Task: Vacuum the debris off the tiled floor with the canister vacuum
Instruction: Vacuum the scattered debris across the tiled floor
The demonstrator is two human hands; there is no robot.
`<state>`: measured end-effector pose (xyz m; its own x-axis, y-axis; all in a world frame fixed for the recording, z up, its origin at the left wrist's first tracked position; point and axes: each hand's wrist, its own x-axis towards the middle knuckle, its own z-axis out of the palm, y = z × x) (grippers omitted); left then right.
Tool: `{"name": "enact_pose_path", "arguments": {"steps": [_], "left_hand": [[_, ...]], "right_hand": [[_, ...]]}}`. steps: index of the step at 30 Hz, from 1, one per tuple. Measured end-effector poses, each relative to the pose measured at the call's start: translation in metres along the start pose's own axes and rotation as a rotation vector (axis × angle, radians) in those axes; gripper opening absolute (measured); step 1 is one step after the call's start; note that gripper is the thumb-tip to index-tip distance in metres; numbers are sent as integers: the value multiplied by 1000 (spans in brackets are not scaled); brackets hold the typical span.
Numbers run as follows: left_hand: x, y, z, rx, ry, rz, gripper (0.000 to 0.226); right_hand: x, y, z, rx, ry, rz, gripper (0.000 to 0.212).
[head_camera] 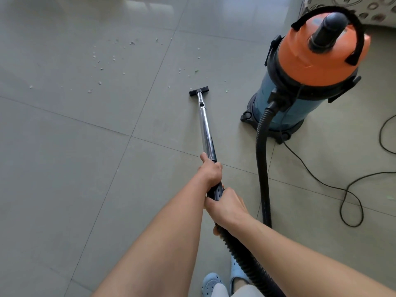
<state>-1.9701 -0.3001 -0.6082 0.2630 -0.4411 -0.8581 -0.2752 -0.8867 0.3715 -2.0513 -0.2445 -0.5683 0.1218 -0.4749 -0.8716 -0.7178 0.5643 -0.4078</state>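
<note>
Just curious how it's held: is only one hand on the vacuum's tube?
No, both hands grip it: the left hand higher up the tube, the right hand behind it.

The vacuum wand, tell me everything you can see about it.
The vacuum wand is a straight, shiny metal tube with a narrower section at its far end, joined to a small black T-shaped floor nozzle that sits on the tiled floor. It slants down and away from the person. Its near end turns into a black handle section joined to a ribbed black hose. The left hand grips it where metal meets black; the right hand grips just behind.
</note>
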Motion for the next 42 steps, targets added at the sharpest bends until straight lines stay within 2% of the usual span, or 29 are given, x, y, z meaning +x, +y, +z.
{"name": "enact_pose_path", "arguments": {"steps": [5,14,18,23,27,28,29,31,33,37,42], "left_hand": [[11,28,-11,-31,7,-2,19],[49,67,-33,-72,-3,-3,29],[67,93,-55,-88,5,15,23],[104,124,-88,-26,16,32,24],[134,145,-110,69,70,136,57],[141,152,-115,70,73,149,58],[148,159,-122,57,57,141,54],[163,176,-138,-1,13,76,32],[174,191,-152,-61,-16,35,24],[201,221,-178,-183,-103,57,29],[230,251,-196,-278,-153,96,34]], "right_hand": [[17,-22,-19,-21,-1,-24,34],[46,-66,-45,-79,16,-37,42],[65,-98,-56,-93,28,-70,34],[92,-143,-63,-87,68,-74,39],[116,-175,-65,-79,88,-55,33],[122,-184,-67,-70,92,-50,32],[128,-194,-69,-59,93,-52,30],[143,-216,-74,-39,97,-61,26],[155,-235,-80,-19,104,-53,29],[180,-270,-98,19,135,-30,34],[205,-299,-118,44,164,-49,21]]}}
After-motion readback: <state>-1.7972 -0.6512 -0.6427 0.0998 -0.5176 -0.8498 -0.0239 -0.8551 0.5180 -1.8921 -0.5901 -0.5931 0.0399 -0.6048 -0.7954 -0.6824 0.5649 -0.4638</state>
